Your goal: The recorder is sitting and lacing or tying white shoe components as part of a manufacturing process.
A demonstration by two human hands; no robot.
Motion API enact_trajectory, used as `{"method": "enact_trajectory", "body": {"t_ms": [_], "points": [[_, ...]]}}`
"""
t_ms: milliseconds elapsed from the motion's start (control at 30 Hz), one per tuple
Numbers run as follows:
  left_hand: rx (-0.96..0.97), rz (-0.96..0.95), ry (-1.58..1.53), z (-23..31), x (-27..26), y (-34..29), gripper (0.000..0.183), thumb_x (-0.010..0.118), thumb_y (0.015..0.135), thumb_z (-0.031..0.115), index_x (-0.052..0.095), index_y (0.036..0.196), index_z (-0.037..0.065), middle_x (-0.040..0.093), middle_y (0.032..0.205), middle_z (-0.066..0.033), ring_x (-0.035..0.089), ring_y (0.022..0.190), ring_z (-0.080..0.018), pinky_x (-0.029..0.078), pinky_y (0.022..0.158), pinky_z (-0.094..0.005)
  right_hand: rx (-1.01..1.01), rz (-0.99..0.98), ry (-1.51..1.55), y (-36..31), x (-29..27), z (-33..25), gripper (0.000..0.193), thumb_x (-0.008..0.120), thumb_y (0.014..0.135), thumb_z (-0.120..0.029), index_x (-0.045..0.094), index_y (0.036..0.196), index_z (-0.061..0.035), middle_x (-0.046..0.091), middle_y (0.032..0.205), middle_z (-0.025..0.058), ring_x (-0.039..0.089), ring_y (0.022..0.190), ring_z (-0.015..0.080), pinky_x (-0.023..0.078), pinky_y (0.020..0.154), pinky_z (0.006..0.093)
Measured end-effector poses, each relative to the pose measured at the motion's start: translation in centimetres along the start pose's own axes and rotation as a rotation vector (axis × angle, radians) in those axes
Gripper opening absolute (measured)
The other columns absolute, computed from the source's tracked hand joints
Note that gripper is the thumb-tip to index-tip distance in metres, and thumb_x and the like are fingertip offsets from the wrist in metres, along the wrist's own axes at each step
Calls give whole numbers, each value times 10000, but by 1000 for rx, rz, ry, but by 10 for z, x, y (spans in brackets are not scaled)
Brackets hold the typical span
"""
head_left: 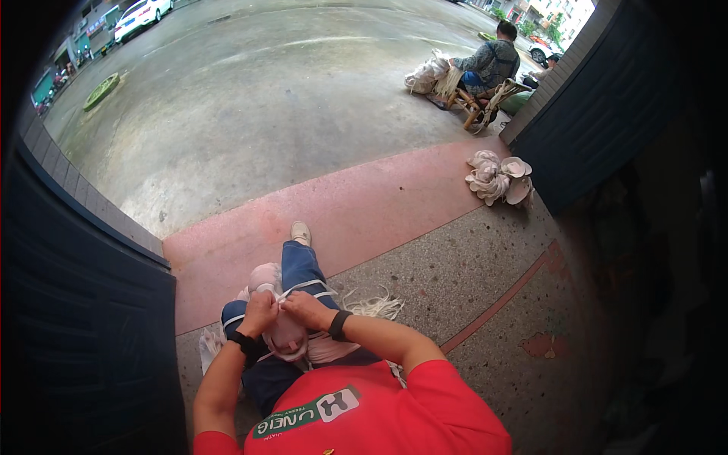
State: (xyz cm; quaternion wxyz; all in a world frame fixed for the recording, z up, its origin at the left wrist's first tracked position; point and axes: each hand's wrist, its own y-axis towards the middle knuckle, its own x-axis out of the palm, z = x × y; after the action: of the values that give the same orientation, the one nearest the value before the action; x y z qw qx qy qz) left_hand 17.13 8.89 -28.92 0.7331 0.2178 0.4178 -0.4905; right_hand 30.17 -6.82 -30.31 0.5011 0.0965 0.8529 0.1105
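Observation:
Over my lap lies a pale pink fabric piece [287, 334], rounded and shaped like a shoe upper, with a darker pink tab at its near end. My left hand [262, 312] is closed at its left edge, fingers pinched. My right hand [307, 307] pinches a white lace [307, 285], close against the left fingertips. The lace runs across my right knee. What the left fingers grip is partly hidden, though they meet the lace. More pale pink pieces [265, 275] are bunched just beyond my hands, between my knees.
Loose white laces [379, 305] hang beside my right leg. A bundle of pale pink pieces [497, 178] lies on the floor at right, near the dark door [599, 106]. Another dark door [91, 303] stands at left. Outside, a person [493, 61] sits by a similar bundle [428, 73].

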Motion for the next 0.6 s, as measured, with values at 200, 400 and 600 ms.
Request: {"method": "enact_trajectory", "body": {"t_ms": [200,400,600], "points": [[-191,41,-504,-17,4,11,242,744,823,84,626,1016,-1,695,842,-137,680,783,-249,545,703,-362,-197,-284,-338,18,-6,-4,150,627,833,-216,751,839,-133,692,881,48,641,898,225,470,777,392],[-369,-53,-993,-9,-24,26,333,739,879,39,591,1177,13,720,927,-62,684,823,-130,546,728,-266,-262,-120,-130,23,-37,2,128,639,861,-195,720,905,-106,612,1077,90,560,1104,246,437,876,410],[-278,-279,-745,-5,-22,38,410,815,761,136,684,1131,19,736,989,-126,704,902,-220,554,808,-341,-95,225,641,69,-198,-72,181,548,917,13,571,1094,-18,629,890,148,652,851,304,533,760,394]]}}
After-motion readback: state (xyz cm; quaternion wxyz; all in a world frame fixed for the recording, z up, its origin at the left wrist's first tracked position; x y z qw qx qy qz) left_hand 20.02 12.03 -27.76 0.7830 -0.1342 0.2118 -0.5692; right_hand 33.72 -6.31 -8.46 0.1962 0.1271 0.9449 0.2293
